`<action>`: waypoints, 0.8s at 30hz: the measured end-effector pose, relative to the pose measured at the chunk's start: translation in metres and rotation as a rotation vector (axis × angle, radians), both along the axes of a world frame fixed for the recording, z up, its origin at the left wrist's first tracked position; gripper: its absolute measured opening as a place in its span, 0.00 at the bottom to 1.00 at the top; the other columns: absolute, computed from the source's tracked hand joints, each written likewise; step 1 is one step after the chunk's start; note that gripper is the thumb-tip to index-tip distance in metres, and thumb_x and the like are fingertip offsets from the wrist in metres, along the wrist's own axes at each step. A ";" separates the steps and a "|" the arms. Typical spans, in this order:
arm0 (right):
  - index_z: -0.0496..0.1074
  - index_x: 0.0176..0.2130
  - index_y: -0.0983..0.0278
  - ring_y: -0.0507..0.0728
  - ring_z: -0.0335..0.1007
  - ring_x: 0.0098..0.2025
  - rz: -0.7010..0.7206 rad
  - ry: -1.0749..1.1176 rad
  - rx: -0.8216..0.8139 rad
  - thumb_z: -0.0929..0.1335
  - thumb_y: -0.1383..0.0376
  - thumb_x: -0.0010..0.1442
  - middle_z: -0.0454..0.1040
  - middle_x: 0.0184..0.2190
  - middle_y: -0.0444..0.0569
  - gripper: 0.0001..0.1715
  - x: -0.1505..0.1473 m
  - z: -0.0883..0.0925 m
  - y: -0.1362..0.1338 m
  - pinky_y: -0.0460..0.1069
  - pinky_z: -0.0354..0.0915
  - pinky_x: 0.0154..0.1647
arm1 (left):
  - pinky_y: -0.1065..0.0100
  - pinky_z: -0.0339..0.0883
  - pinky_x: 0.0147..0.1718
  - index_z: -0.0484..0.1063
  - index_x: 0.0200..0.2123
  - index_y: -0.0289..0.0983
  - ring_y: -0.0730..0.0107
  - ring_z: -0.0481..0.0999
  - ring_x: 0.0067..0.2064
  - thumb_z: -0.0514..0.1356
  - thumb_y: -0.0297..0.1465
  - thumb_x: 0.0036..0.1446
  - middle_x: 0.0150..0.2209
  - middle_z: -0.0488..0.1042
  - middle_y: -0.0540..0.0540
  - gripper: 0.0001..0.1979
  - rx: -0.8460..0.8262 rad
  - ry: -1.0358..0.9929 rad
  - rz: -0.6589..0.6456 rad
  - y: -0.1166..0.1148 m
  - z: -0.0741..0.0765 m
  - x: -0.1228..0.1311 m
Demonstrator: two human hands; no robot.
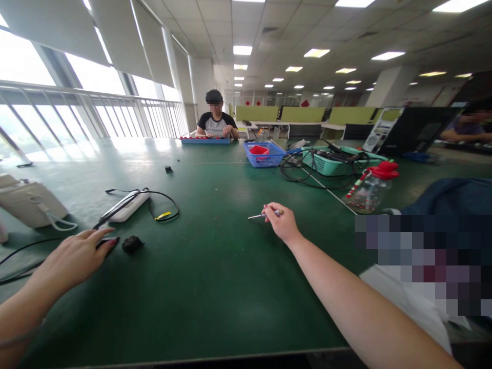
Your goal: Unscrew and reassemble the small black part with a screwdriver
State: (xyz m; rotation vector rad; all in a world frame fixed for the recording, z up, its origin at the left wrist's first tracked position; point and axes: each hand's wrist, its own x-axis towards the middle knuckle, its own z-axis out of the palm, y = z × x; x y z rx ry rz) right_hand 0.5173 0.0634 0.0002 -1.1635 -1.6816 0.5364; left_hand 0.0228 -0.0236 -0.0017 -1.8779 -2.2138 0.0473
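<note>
My right hand (pixel 281 221) grips a small screwdriver (pixel 257 216) above the middle of the green table. Its thin metal shaft points left, and the handle's end sticks out past my fingers. At the left, my left hand (pixel 75 258) is low over the table with thumb and fingers drawn around a slim dark object (pixel 114 245); what it is I cannot make out. Just right of those fingertips lies a black lump (pixel 132 244). Behind the hand rests a white power strip or power bank (pixel 127 206) with a black cable (pixel 169 197) across it, tagged yellow.
A beige bag-like case (pixel 33 205) stands at far left. Farther back are a blue basket (pixel 265 160), a green basket (pixel 326 166) of cables, and a glass jar (pixel 367 192) with a red lid. A person (pixel 216 123) sits across the table (pixel 207 297); dark fabric (pixel 453 200) lies right.
</note>
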 end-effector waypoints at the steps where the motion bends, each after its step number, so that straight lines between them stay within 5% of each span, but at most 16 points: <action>1: 0.73 0.27 0.63 0.53 0.68 0.24 0.004 -0.007 -0.001 0.63 0.56 0.62 0.72 0.20 0.44 0.18 0.000 0.000 0.000 0.47 0.61 0.28 | 0.58 0.61 0.50 0.62 0.60 0.31 0.48 0.73 0.51 0.42 0.44 0.61 0.54 0.70 0.31 0.31 -0.037 -0.025 0.015 -0.001 -0.004 -0.004; 4: 0.73 0.27 0.63 0.53 0.68 0.23 0.009 -0.025 -0.006 0.63 0.56 0.62 0.72 0.20 0.44 0.19 -0.001 0.000 -0.001 0.47 0.61 0.27 | 0.60 0.65 0.45 0.60 0.61 0.35 0.50 0.76 0.46 0.43 0.45 0.61 0.49 0.75 0.35 0.31 -0.104 -0.106 0.108 -0.003 -0.011 -0.005; 8: 0.73 0.27 0.63 0.53 0.68 0.24 0.006 -0.013 -0.001 0.63 0.56 0.61 0.72 0.20 0.45 0.19 0.000 0.001 -0.002 0.47 0.61 0.28 | 0.61 0.66 0.40 0.56 0.62 0.38 0.50 0.77 0.43 0.46 0.47 0.59 0.45 0.78 0.38 0.32 -0.036 -0.188 0.163 -0.008 -0.002 0.007; 15: 0.73 0.27 0.63 0.53 0.69 0.24 0.006 -0.008 0.008 0.63 0.56 0.61 0.72 0.20 0.44 0.18 -0.001 0.000 -0.001 0.47 0.61 0.27 | 0.61 0.66 0.44 0.56 0.61 0.45 0.53 0.76 0.47 0.48 0.48 0.58 0.51 0.74 0.42 0.29 0.117 -0.224 -0.003 -0.014 0.018 0.049; 24: 0.73 0.27 0.63 0.53 0.69 0.24 0.012 0.001 0.010 0.63 0.56 0.62 0.72 0.19 0.44 0.18 0.000 -0.001 -0.001 0.47 0.61 0.28 | 0.59 0.65 0.46 0.53 0.64 0.39 0.51 0.75 0.48 0.50 0.42 0.58 0.49 0.75 0.38 0.32 -0.020 -0.263 -0.052 -0.006 0.004 0.057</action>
